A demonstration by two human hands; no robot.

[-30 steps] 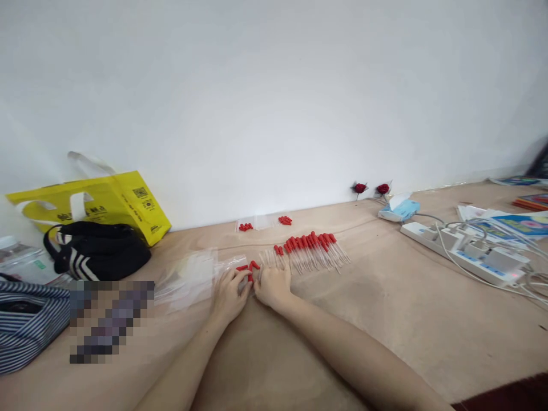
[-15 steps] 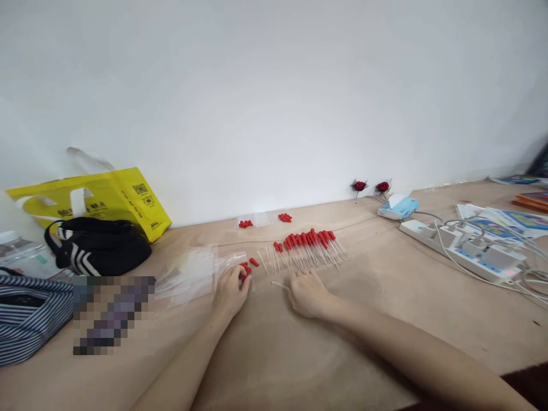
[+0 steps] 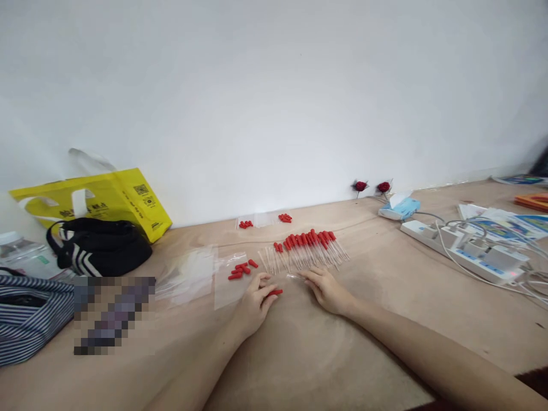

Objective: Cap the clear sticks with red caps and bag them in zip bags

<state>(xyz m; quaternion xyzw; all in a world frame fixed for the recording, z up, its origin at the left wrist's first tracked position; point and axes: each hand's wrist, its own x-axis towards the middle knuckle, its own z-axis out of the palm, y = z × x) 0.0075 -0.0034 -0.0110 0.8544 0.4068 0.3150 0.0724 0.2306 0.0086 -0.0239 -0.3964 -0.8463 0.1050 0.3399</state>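
Note:
My left hand [image 3: 256, 305] is closed around a red rubber dropper bulb [image 3: 276, 291], whose end sticks out past the fingers to the right. Facing it, my right hand [image 3: 327, 290] pinches a thin clear dropper tube [image 3: 293, 276]; most of that tube is hidden. Beyond the hands lies a row of droppers with red bulbs [image 3: 310, 238] on clear tubes. Several bare tubes [image 3: 268, 260] extend the row leftward, with two loose bulbs [image 3: 278, 247] just above. More loose bulbs [image 3: 236, 275] lie on a clear zip bag [image 3: 222, 294] left of my left hand.
Flat plastic bags [image 3: 192, 271] lie to the left, near a black pouch [image 3: 111, 248] and a yellow bag [image 3: 128, 200]. Two small bulb piles [image 3: 285, 217] sit by the wall. A power strip [image 3: 462, 254] with cables and a tissue pack [image 3: 400, 208] stand right.
My left hand has come away from the loose bulbs, moving right and nearer me with one bulb. My right hand has shifted slightly right, its fingers less curled, the tube's end now closer to them.

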